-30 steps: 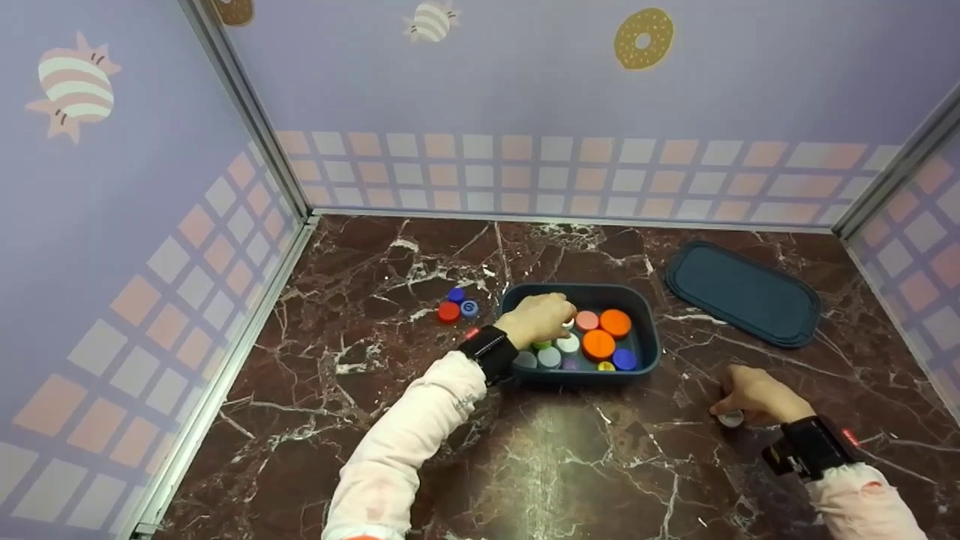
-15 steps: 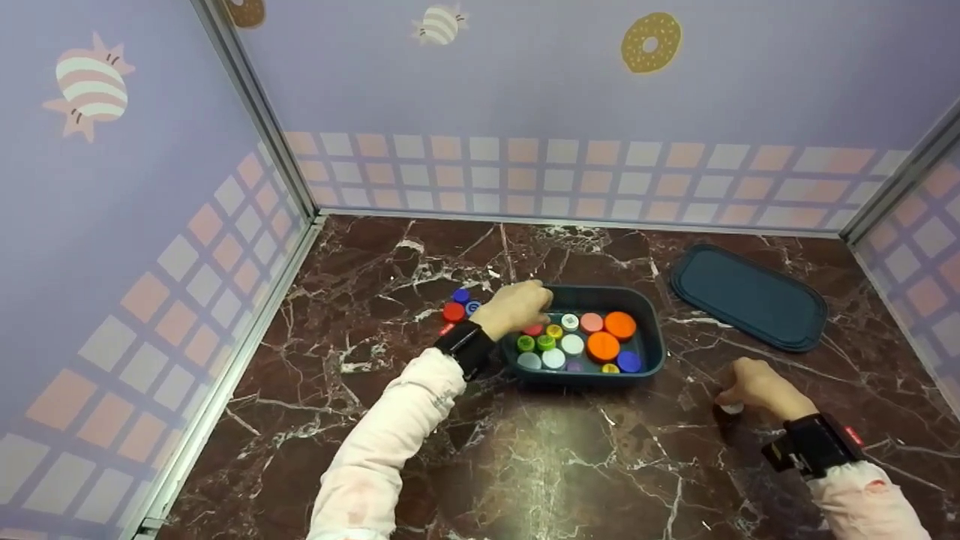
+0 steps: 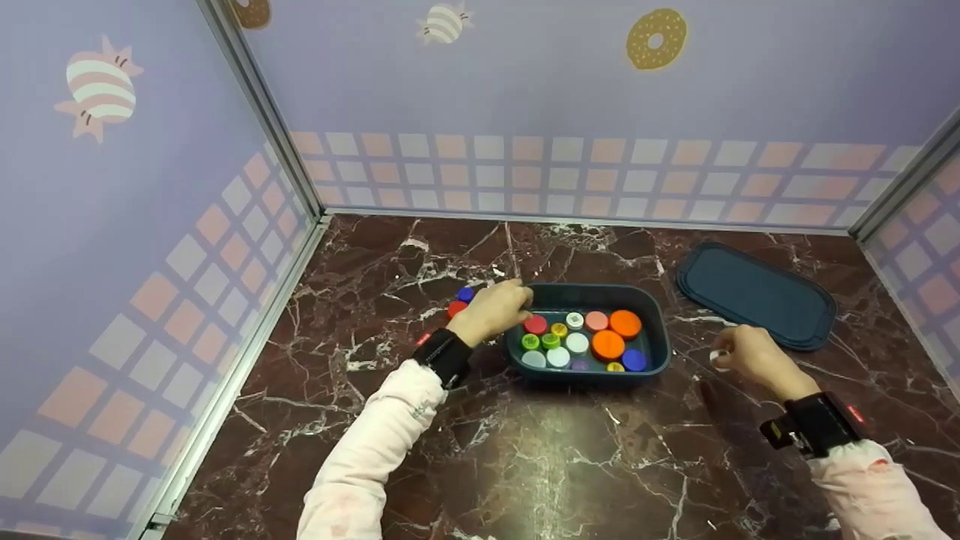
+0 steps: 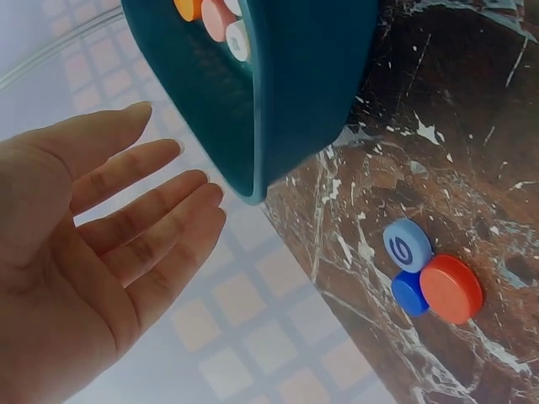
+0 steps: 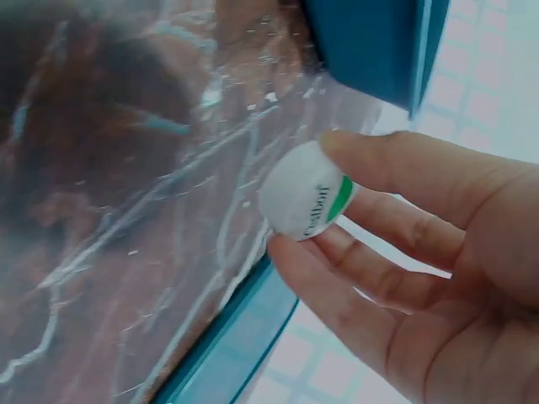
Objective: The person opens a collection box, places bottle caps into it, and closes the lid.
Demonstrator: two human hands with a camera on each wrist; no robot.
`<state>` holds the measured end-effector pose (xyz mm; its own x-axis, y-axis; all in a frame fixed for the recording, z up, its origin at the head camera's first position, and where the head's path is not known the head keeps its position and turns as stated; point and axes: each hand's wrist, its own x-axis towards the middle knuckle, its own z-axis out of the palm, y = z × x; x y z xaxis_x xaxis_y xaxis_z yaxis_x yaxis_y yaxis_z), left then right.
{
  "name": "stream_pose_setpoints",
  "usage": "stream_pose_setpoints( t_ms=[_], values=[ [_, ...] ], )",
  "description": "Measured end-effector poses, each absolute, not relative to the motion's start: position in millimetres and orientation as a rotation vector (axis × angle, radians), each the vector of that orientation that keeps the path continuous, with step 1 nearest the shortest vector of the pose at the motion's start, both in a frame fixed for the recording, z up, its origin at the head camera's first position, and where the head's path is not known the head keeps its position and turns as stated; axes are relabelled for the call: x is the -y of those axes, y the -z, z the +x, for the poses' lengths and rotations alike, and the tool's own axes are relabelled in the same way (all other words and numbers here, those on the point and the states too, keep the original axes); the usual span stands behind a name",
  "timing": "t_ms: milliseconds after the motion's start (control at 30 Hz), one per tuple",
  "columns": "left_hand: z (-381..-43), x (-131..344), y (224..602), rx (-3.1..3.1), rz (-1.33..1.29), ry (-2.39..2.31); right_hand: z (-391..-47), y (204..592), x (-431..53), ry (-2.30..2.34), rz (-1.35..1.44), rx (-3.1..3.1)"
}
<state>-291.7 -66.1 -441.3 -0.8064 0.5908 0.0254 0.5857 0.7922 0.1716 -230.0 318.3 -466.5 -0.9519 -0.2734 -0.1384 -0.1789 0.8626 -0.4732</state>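
My right hand (image 3: 757,360) pinches a white bottle cap (image 5: 303,192) with a green mark and small print, thumb on one side and a finger on the other. It is raised over the marble surface, right of a dark teal box (image 3: 664,352). Inside the box lie several bottle caps, among them an orange cap (image 3: 608,345), a blue cap (image 3: 634,360) and a red cap (image 3: 535,324). Over the box's left rim, my left hand (image 4: 109,227) is bare, its fingers loosely extended. Below that hand on the marble rest a red cap (image 4: 451,289), a dark blue cap (image 4: 409,293) and a light blue cap (image 4: 408,244).
A flat dark teal lid (image 3: 757,292) lies on the marble surface (image 3: 570,457) at the right, behind my right hand. Patterned panels (image 3: 525,90) enclose the back and both sides.
My left hand has drawn back leftward from inside the box to its left rim. My right hand has lifted the white cap off the marble and moved away from me.
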Motion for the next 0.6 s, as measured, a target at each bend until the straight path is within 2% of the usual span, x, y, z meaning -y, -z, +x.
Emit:
stream_pose_setpoints(
  t_ms=[433,600],
  values=[
    [-280,102,439,-3.049,0.943,-0.419,-243,443,-287,0.936,-0.484,-2.969],
    [-269,116,449,-3.067,0.932,-0.496,-251,440,-268,0.914,-0.635,-3.021]
  ],
)
